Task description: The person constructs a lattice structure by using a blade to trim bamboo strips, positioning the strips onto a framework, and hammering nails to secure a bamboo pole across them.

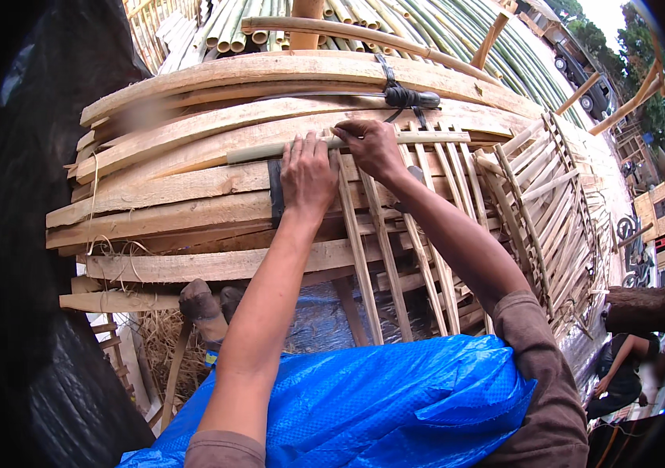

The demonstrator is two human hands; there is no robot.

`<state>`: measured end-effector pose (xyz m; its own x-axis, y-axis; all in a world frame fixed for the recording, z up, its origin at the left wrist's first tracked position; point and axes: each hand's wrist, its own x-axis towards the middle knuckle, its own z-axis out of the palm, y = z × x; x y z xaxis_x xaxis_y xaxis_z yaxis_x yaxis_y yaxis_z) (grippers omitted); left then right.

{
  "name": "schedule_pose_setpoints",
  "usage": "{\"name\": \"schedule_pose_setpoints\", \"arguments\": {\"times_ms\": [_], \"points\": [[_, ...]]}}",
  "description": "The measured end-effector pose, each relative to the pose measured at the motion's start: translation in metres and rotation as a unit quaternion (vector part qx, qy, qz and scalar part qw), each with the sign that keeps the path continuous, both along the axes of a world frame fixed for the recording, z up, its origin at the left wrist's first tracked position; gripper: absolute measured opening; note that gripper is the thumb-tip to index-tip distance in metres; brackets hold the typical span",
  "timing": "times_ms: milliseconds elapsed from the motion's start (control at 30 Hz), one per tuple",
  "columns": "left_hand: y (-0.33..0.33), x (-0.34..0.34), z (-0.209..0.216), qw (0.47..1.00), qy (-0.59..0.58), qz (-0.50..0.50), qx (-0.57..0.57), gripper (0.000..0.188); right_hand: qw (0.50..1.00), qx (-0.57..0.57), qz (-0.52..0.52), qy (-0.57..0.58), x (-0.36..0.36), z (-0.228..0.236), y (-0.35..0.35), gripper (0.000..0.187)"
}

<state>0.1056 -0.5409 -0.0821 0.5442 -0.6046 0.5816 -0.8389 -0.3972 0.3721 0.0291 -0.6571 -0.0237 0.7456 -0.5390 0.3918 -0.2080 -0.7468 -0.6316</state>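
Observation:
A pale bamboo rail (258, 150) lies across stacked timber, with several thin wooden slats (385, 234) running from it toward my lap. My left hand (309, 175) is closed over the rail, its fingertips at the far edge. Just right of it, my right hand (371, 147) pinches at the rail near a slat's end; whatever sits between its fingertips is too small to make out. Beyond both hands, a tool with a black handle (414, 98) and a long thin metal rod rests on the timber. My right forearm partly hides a dark object (415, 173) among the slats.
Thick planks (168, 191) form the work surface. Slatted frames (559, 210) are piled at the right, and bamboo poles (418, 31) lie at the back. A blue tarp (379, 398) covers my lap. Another person (621, 370) is at the lower right.

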Motion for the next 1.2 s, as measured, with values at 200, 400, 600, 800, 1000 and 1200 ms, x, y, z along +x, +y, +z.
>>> {"name": "schedule_pose_setpoints", "arguments": {"times_ms": [200, 400, 600, 800, 1000, 1200], "points": [[0.002, 0.011, 0.011, 0.997, -0.001, -0.055, -0.056, 0.025, 0.999, 0.009, 0.002, -0.047, 0.0, -0.003, 0.005, 0.018], [0.001, 0.023, 0.01, 0.99, 0.058, -0.09, -0.086, 0.025, 0.999, -0.016, 0.007, -0.042, -0.001, -0.003, 0.003, 0.018], [-0.008, 0.026, 0.007, 0.963, 0.185, -0.079, -0.18, 0.04, 0.995, -0.083, 0.017, -0.049, 0.003, -0.006, 0.004, 0.014], [-0.015, 0.027, 0.015, 0.946, 0.275, -0.078, -0.153, 0.043, 0.994, -0.095, 0.006, -0.051, 0.008, -0.006, 0.002, 0.014], [-0.022, 0.028, 0.009, 0.944, 0.283, -0.029, -0.169, 0.044, 0.993, -0.114, 0.012, -0.013, 0.01, -0.003, 0.002, 0.015], [-0.027, 0.024, 0.003, 0.955, 0.231, -0.021, -0.183, 0.047, 0.997, -0.073, 0.018, 0.016, 0.006, 0.001, 0.0, 0.022]]}}
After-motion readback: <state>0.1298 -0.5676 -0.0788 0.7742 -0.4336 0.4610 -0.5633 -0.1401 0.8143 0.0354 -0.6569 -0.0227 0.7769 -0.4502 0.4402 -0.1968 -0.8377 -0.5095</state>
